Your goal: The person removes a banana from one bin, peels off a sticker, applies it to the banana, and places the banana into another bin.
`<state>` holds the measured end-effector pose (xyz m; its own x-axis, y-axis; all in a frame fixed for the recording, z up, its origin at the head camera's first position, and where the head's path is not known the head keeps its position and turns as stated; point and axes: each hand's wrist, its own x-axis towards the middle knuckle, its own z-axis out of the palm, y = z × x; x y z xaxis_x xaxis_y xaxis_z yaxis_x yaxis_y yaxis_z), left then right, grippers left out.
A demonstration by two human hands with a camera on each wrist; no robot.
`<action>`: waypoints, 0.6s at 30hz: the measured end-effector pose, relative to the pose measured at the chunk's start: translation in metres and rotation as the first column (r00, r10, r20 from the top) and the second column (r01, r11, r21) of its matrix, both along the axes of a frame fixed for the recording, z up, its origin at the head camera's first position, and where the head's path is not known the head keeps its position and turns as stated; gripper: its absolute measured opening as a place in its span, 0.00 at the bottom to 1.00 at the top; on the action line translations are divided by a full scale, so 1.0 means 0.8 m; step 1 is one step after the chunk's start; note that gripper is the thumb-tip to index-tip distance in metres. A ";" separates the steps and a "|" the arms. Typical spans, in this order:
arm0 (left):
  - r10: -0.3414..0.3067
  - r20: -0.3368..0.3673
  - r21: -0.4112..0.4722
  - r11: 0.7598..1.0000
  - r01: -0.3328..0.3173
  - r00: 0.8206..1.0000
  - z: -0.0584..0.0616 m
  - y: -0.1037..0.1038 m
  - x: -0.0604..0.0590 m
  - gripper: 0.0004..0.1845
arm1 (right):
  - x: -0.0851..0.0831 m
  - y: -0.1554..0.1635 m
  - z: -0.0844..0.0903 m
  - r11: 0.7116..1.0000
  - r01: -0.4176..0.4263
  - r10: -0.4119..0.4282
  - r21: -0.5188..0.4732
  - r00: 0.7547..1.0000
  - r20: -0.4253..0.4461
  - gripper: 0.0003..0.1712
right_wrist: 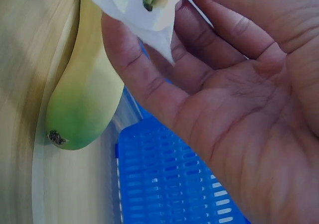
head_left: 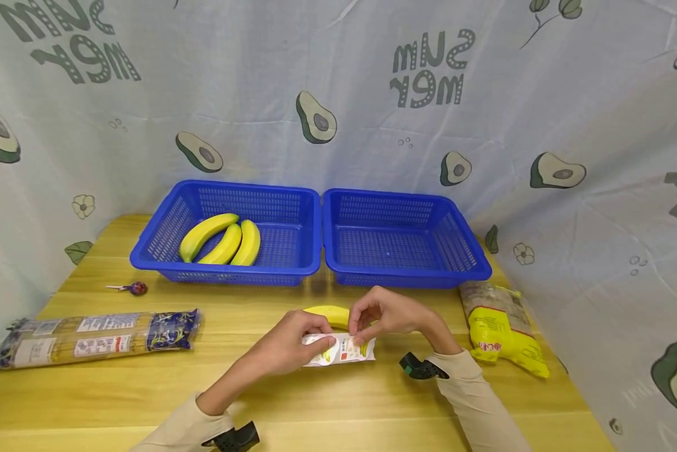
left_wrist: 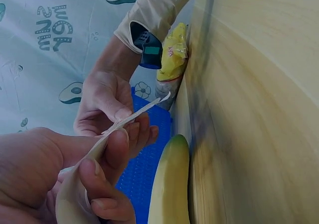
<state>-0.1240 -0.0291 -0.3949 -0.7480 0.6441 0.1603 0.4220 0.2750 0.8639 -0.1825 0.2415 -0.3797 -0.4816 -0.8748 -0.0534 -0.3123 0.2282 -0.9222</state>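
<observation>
Both hands hold a small white packet (head_left: pixel 343 350) printed with a banana picture, just above the wooden table (head_left: pixel 146 389). My left hand (head_left: pixel 320 342) pinches its left end between thumb and fingers. My right hand (head_left: pixel 362 328) pinches its upper right edge. In the left wrist view the packet (left_wrist: pixel 130 118) shows as a thin edge between both hands. In the right wrist view its corner (right_wrist: pixel 144 20) hangs against my fingers. A loose banana (head_left: pixel 328 315) lies on the table right behind the hands, with its green tip (right_wrist: pixel 79 119) showing close up.
Two blue baskets stand at the back. The left one (head_left: pixel 163 242) holds three bananas (head_left: pixel 222 242); the right one (head_left: pixel 474 251) holds nothing. Long noodle packs (head_left: pixel 95 338) and a lollipop (head_left: pixel 134 288) lie at the left, and a yellow bag (head_left: pixel 502 328) at the right.
</observation>
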 end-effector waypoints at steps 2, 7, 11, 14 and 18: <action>0.006 -0.010 -0.007 1.000 -0.006 1.000 0.000 0.001 0.000 0.06 | 0.000 0.002 -0.002 1.000 -0.002 0.002 -0.002 1.000 -0.009 0.04; 0.030 -0.021 -0.038 0.999 -0.031 0.999 -0.002 0.003 0.002 0.07 | -0.002 0.004 -0.002 1.000 -0.023 0.023 -0.008 0.999 -0.030 0.03; 0.062 -0.039 -0.076 0.995 -0.065 0.997 -0.004 0.006 0.003 0.07 | -0.002 0.005 0.002 1.000 -0.022 0.022 -0.004 0.998 -0.052 0.03; 0.075 -0.068 -0.119 0.989 -0.083 0.995 -0.006 0.009 0.005 0.08 | -0.002 0.006 0.005 1.000 -0.009 0.008 -0.006 0.997 -0.071 0.03; 0.063 -0.076 -0.157 0.985 -0.074 0.995 -0.010 0.013 0.009 0.09 | -0.002 0.006 0.006 1.000 -0.004 0.003 -0.016 0.998 -0.069 0.04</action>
<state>-0.1166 -0.0189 -0.4026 -0.7819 0.6130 0.1134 0.4554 0.4373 0.7755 -0.1838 0.2464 -0.3746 -0.4806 -0.8769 -0.0063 -0.3760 0.2126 -0.9019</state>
